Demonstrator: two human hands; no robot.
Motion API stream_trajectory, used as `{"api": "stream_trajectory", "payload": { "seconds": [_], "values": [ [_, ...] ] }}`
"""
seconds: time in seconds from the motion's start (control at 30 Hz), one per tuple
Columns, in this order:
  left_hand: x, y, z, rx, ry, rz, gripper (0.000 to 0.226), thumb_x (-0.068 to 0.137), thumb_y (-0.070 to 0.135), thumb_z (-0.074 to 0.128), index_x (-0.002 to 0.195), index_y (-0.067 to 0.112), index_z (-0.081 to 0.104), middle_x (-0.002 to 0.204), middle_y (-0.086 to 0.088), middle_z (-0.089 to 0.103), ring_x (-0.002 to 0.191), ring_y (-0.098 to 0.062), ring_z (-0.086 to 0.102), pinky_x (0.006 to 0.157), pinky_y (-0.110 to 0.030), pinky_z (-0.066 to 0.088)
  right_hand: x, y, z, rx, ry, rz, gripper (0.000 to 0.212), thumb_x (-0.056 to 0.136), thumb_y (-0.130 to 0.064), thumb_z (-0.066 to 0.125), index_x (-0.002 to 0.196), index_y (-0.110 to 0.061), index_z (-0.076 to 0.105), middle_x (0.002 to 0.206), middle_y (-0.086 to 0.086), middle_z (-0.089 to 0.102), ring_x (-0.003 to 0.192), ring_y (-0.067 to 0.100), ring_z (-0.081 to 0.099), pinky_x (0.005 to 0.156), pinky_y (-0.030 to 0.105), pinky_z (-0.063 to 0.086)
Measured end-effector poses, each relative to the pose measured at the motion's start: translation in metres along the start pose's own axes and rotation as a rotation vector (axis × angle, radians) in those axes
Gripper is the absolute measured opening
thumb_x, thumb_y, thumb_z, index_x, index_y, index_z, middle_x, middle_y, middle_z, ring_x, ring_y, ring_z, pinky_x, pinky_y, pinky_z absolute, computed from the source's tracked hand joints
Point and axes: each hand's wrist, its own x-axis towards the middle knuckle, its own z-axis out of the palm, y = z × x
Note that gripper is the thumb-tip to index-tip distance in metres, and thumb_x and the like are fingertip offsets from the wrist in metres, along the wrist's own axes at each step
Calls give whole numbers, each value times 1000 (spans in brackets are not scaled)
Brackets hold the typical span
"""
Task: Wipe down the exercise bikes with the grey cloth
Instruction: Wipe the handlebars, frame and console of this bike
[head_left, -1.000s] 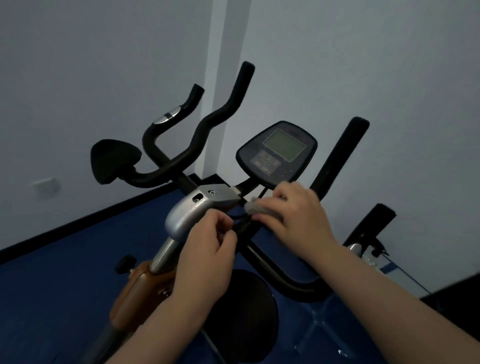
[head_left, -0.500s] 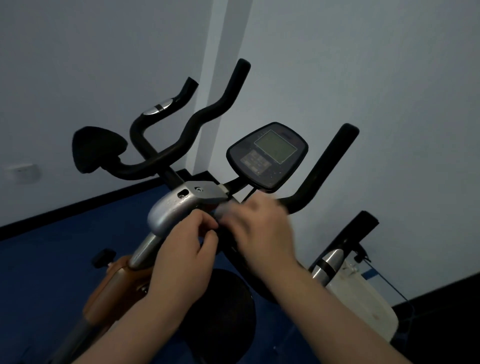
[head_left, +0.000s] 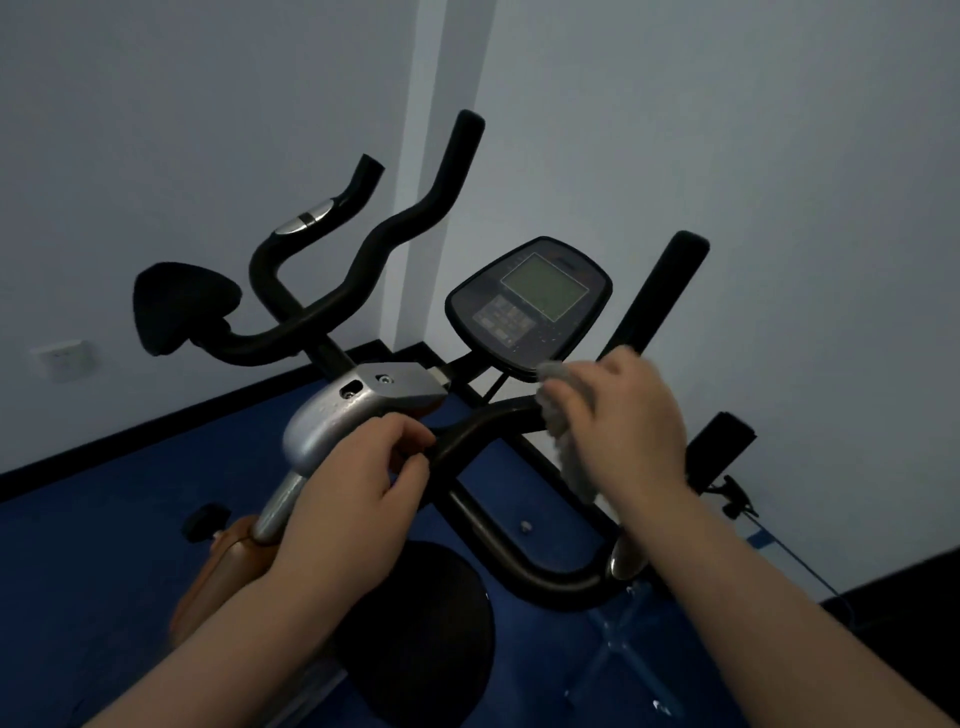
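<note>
head view: right hand (head_left: 631, 421) is clamping the grey cloth (head_left: 558, 410) around the handlebar (head_left: 488, 423) just below the console (head_left: 530, 301), wiping in progress. left hand (head_left: 358, 483) is gripping the same bar beside the silver stem housing (head_left: 343, 415). next, judged: working the cloth outward past the grip.

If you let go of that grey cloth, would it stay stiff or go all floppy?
Probably floppy: the grey cloth bunches in the right hand and a loose end droops below the black handlebar. It looks thin, so likely light. Draped over the bar, it might cling rather than slide, though that is hard to tell.
</note>
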Motion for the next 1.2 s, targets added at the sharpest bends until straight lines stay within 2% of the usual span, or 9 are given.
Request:
{"api": "stream_trajectory", "payload": {
  "seconds": [0.23,0.37,0.53,0.67,0.73,0.83,0.9,1.03,1.2],
  "values": [
    [6,1,4,19,5,-17,14,89,27,53,92,39,58,86,14,62,80,1,58,69,-30,53,-26,-45,21,140,31,221,23,94,-37,54,111,-27,65,97,-4,47,85,13,47,64,26,41],
    [2,-3,3,-98,34,-36,24,89,14,53,86,37,60,85,18,65,78,1,61,67,-29,48,-48,-68,24,316,-155,-63,22,92,-38,51,110,-33,62,90,-9,42,76,11,47,59,25,44],
    [2,-2,4,-73,25,-28,24,90,17,52,86,39,59,84,19,64,79,3,60,68,-28,49,-18,-22,13,210,88,296,23,93,-34,55,109,-23,67,93,-4,48,79,15,54,65,30,48],
    [12,5,4,-2,-20,5,16,89,24,52,90,39,58,84,14,63,77,2,59,65,-25,46,-38,-51,18,369,-197,-5,25,92,-40,52,113,-33,64,93,-11,44,77,8,51,65,28,49],
    [23,14,8,-21,-27,13,15,89,24,52,91,37,59,85,14,63,78,2,59,67,-25,46,-14,-27,5,281,-172,-28,24,90,-46,49,109,-40,63,89,-12,44,74,7,51,60,27,46],
    [46,33,22,-17,-2,37,14,88,24,52,88,37,57,82,14,62,76,1,58,64,-24,43,23,13,-10,99,34,200,23,92,-40,54,110,-32,66,97,-5,49,84,17,55,67,36,51],
    [60,46,38,-55,-24,31,15,90,21,52,86,35,58,82,12,62,77,-2,58,67,-30,46,16,10,-2,50,24,248,25,94,-37,54,112,-26,67,98,-4,46,90,17,49,69,32,45],
    [76,57,60,-194,-62,-11,20,91,14,51,82,30,59,85,8,65,82,-9,60,72,-32,47,-5,3,-3,222,-102,81,18,93,-38,53,104,-36,67,89,-10,37,84,10,47,62,25,41],
    [81,63,74,-303,-21,-84,22,92,13,50,80,28,62,86,2,67,88,-15,62,79,-34,47,21,27,-15,-5,7,150,22,95,-35,53,112,-30,65,97,-5,43,89,14,43,69,30,44]
  ]
}}
